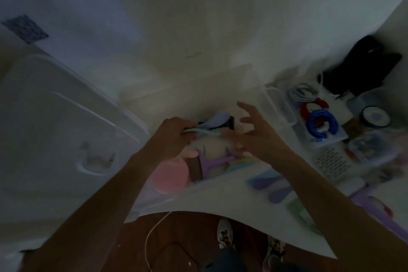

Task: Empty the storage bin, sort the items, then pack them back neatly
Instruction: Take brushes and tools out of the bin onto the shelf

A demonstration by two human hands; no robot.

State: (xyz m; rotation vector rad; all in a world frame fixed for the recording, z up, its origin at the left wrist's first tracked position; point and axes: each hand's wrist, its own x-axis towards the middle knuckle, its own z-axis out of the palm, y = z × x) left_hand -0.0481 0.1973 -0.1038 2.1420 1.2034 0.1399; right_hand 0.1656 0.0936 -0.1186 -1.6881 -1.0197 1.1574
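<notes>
Two hands over clear storage bin (220, 185) on white table (231, 210). Left hand (174, 137): fingers curled round pale blue handle (198, 131) inside bin. Right hand (256, 132): fingers spread, holding nothing. Blue cable coil (322, 125) in clear tray (284, 106), right of bin.

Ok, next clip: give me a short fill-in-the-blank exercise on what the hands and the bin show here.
1. The left hand grips a pale, thin item over the clear storage bin, while the right hand has its fingers ____.
2. The round item at the near left of the bin is ____ in colour.
3. On the table right of the bin, the blue ring lies beside a ____ ring.
4. The bin's clear lid lies to the person's ____.

Missing words: spread open; pink; red; left
</notes>
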